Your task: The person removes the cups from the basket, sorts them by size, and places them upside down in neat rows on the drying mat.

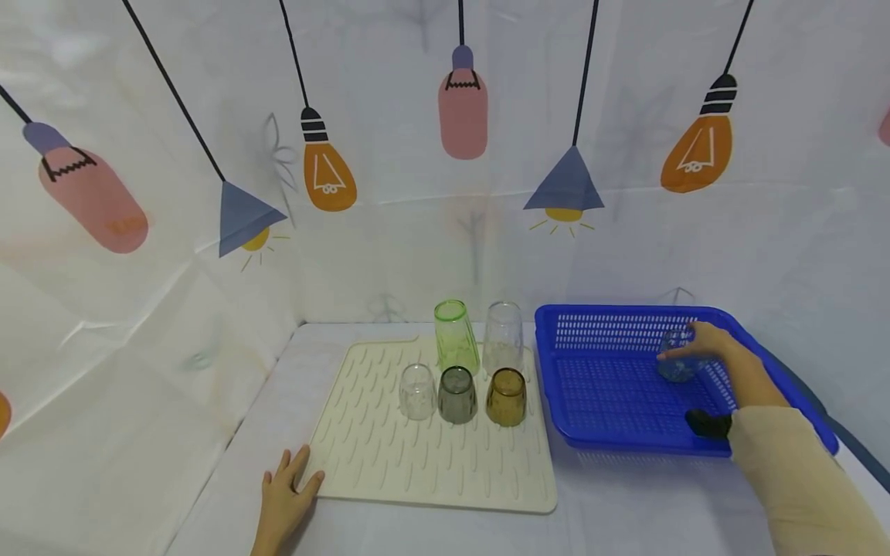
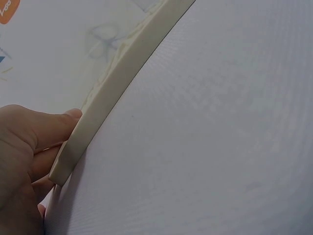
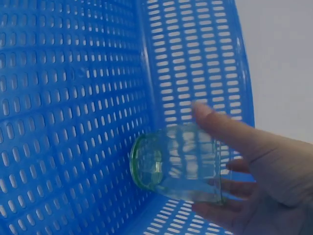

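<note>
My right hand [image 1: 701, 347] is inside the blue plastic basket [image 1: 633, 442], its thumb and fingers around a clear drinking glass [image 3: 183, 164] with a greenish end against the basket floor. In the right wrist view, some fingers show through the glass. At the near left corner of the cream drying mat [image 1: 424, 471], my left hand [image 1: 285, 494] touches the edge with spread fingers. On the mat stand a tall green glass [image 1: 455, 336], a tall clear glass [image 1: 504, 332], a short clear glass [image 1: 417, 394], a grey glass [image 1: 457, 398] and an amber glass [image 1: 507, 401].
The basket stands to the right of the mat on a white-covered table [image 1: 389, 533]. A white sheet printed with hanging lamps [image 1: 417, 232] closes off the back and left side. The glasses are grouped on the mat's back right part.
</note>
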{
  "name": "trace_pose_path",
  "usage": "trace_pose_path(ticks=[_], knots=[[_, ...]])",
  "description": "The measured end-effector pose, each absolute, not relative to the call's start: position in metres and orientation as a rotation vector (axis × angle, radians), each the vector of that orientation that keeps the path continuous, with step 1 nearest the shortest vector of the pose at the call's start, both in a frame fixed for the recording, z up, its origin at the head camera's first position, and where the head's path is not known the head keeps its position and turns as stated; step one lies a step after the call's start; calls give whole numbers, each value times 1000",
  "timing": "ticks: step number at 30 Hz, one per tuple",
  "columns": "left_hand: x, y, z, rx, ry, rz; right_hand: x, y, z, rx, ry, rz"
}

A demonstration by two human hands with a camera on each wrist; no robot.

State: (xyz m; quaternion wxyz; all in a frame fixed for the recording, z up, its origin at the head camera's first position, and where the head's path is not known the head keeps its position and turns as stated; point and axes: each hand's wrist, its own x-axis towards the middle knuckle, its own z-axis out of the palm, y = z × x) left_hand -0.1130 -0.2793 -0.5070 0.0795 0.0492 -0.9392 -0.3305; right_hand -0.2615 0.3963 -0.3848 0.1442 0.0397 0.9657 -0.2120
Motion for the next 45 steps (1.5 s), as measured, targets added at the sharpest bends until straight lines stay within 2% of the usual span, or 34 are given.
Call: trace_pose_path(ticks=[6,13,25,31,45], knots=[[-113,-278,-509,117,-2774,-969,-257,404,-393,174,2629,-869],[-112,-279,-510,111,-2765,-976,-254,404,-399,63,2761,-925],[-111,-280,-506,149,-2809,-1029,-248,378,-367,-99,2917,-1111],[-114,-279,-502,171,-2853,-1063,-245,380,-367,-112,2959,-1241],[-121,-272,-489,241,-2886,-1052,-211,334,-343,-113,2950,-1496]])
